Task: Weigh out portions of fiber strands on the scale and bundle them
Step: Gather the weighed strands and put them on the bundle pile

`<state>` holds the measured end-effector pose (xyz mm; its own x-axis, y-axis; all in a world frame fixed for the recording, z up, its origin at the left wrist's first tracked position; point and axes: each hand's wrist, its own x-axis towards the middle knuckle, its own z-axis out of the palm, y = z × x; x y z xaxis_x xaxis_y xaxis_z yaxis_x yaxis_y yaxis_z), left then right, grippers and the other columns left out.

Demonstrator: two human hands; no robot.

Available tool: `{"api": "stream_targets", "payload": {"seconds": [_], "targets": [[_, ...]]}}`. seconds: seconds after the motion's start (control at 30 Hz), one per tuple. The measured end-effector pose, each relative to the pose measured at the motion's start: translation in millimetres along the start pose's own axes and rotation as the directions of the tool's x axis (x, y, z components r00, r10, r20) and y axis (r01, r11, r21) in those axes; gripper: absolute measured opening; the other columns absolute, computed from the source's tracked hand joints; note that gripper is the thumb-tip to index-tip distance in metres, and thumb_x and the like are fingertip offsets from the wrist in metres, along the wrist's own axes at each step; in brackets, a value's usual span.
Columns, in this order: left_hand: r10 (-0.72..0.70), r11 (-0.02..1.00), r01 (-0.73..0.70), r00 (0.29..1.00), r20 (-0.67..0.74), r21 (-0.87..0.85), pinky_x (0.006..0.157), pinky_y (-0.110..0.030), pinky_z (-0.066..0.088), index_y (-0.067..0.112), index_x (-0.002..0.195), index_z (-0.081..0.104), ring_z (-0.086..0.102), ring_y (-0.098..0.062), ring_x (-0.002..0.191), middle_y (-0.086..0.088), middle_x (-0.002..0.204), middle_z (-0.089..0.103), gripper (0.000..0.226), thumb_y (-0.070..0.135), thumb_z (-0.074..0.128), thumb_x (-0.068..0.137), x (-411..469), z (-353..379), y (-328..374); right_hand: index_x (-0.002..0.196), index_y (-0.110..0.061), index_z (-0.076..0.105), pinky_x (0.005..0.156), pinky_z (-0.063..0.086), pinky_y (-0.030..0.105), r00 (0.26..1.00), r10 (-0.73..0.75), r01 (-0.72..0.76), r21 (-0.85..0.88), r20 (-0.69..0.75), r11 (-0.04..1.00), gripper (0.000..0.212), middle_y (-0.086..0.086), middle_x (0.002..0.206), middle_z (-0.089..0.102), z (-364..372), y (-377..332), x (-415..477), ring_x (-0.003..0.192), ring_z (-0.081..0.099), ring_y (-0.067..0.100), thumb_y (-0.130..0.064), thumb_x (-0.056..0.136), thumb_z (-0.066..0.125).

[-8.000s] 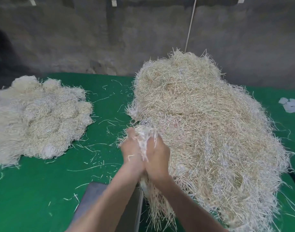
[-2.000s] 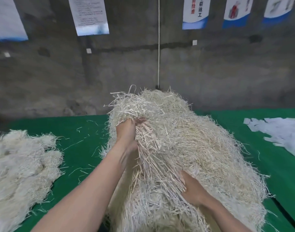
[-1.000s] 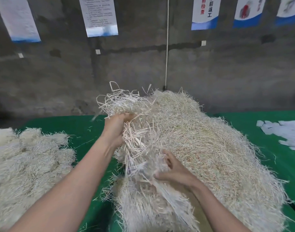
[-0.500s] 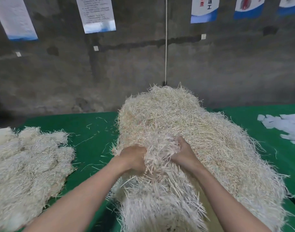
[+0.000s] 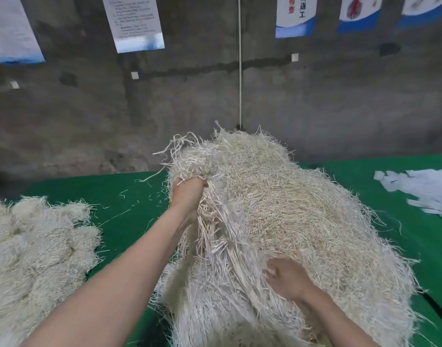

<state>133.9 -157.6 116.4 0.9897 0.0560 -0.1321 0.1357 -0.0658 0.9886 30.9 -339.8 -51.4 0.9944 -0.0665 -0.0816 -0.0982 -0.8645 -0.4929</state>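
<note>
Fingers [image 5: 187,182] clenched, the left hand [image 5: 187,196] has lifted a tuft [image 5: 190,159], the right hand [image 5: 287,276] seemingly gripping it lower: portion parting.

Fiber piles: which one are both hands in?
The tall centre pile: left hand and right hand grip it. The lower pile at left lies untouched.

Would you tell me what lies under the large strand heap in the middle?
The green table cover shows around the large strand heap. Whatever lies beneath its middle is hidden by strands; no scale is visible.
</note>
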Motion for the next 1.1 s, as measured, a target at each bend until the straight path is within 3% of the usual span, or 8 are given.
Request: {"api": "stream_targets", "payload": {"seconds": [0.2,0.27,0.43,0.57,0.77,0.93,1.0,1.1], "targets": [[0.009,1.0,-0.01,0.995,0.1,0.006,0.111,-0.053,0.023,0.006,0.124,0.046,0.033,-0.035,0.134,-0.017,0.144,0.038,0.036,0.005,0.042,0.089,-15,11,20,0.092,-0.035,0.05,0.081,0.049,0.021,0.892,-0.041,0.312,0.548,-0.45,0.776,0.024,-0.013,0.106,0.05,-81,-67,-1,0.094,0.054,-0.005,-0.019,0.081,0.065],[0.005,0.998,0.005,0.984,0.179,-0.055,0.108,-0.059,0.027,0.008,0.113,0.053,0.037,-0.037,0.132,-0.017,0.137,0.046,0.028,0.009,0.045,0.086,-21,15,29,0.09,-0.026,0.056,0.062,0.051,0.012,0.941,-0.118,0.31,0.67,-0.317,0.675,0.017,-0.009,0.101,0.053,-69,-95,1,0.081,0.058,-0.008,-0.01,0.085,0.059],[-0.002,0.989,0.02,0.992,0.125,-0.148,0.112,-0.053,0.021,0.011,0.116,0.053,0.028,-0.033,0.137,-0.013,0.147,0.034,0.031,0.004,0.043,0.088,-24,7,28,0.137,-0.029,0.042,0.112,0.028,0.035,0.984,-0.163,0.175,0.178,-0.077,0.968,0.05,-0.007,0.14,0.046,3,-63,12,0.128,0.044,0.018,-0.024,0.089,0.054],[-0.101,0.984,0.107,0.994,0.046,-0.145,0.111,-0.053,0.018,0.005,0.134,0.041,0.025,-0.034,0.139,-0.015,0.151,0.029,0.044,0.003,0.042,0.09,-25,-4,0,0.143,-0.037,0.031,0.11,0.024,0.031,0.99,-0.129,0.106,0.299,0.06,0.948,0.064,-0.017,0.149,0.023,21,-8,2,0.133,0.032,0.012,-0.025,0.088,0.06],[-0.097,0.988,0.101,0.995,0.038,-0.119,0.112,-0.056,0.011,0.004,0.14,0.034,0.021,-0.035,0.14,-0.015,0.152,0.026,0.047,0.007,0.041,0.094,-26,-7,6,0.092,-0.008,0.068,0.084,0.049,0.037,0.953,0.2,0.218,0.974,-0.226,0.065,0.026,0.014,0.107,0.066,-43,-1,-6,0.098,0.061,0.031,-0.021,0.07,0.066],[-0.043,0.991,0.065,0.982,0.184,-0.116,0.096,-0.043,0.047,0.006,0.121,0.05,0.058,-0.017,0.114,-0.012,0.119,0.064,0.031,0.003,0.036,0.093,-47,8,28,0.14,-0.05,0.022,0.077,0.054,0.018,0.982,-0.129,0.188,0.795,-0.139,0.577,0.115,-0.031,0.122,0.031,-53,-80,-4,0.106,0.048,-0.011,-0.043,0.046,0.088],[-0.009,0.974,0.071,0.96,0.281,-0.213,0.052,-0.028,0.056,0.01,0.09,0.054,0.065,-0.012,0.054,-0.004,0.059,0.067,0.022,0.001,0.034,0.091,-52,9,38,0.136,-0.038,0.033,0.09,0.048,0.022,0.98,-0.189,0.094,0.696,0.061,0.712,0.093,-0.02,0.132,0.041,-25,-100,4,0.102,0.051,-0.008,-0.035,0.058,0.084],[0.056,0.995,-0.032,0.967,0.248,-0.099,0.065,-0.031,0.057,0.003,0.095,0.056,0.063,-0.012,0.061,-0.007,0.073,0.065,0.015,0.007,0.042,0.092,-43,-5,42,0.105,-0.026,0.063,0.056,0.049,0.016,0.997,-0.068,0.042,0.579,0.023,0.815,0.02,-0.002,0.115,0.063,-1,-84,20,0.058,0.055,-0.001,-0.018,0.087,0.063]]}}
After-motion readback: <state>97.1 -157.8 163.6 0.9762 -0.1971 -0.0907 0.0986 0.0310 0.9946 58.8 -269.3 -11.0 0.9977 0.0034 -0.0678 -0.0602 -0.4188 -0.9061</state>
